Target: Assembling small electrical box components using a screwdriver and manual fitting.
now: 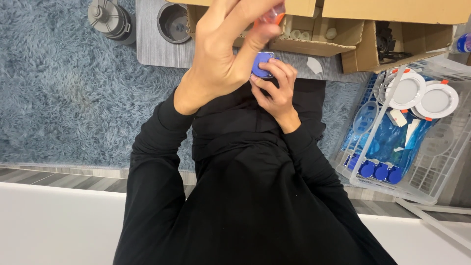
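1. Pinching hard: left hand (223,54) is up close to the camera, thumb and fingers clamped on a small orange-and-clear part (273,15). Most of that part is hidden behind the fingers, so I can't tell its shape.
2. Right hand (277,91) is wrapped around a little blue box (261,65), fingers curled over its right side and thumb underneath.
3. That box isn't resting on anything. It's held in the air over the lap, just short of the near edge of the grey mat (157,51).
4. Best guess at the step: the orange part is being lined up with the blue box. They sit near each other, but I can't tell whether they touch.
5. Any next move calls for holding the box steady and keeping a fine fingertip aim on the small part.
6. Looks-wise, the box is flat with rounded corners, purplish blue, with a pale edge.
7. Around it: open cardboard boxes (319,37) along the mat's far edge. A white basket (431,184) on the right holds round white lamps (407,91) and more blue boxes (375,171).
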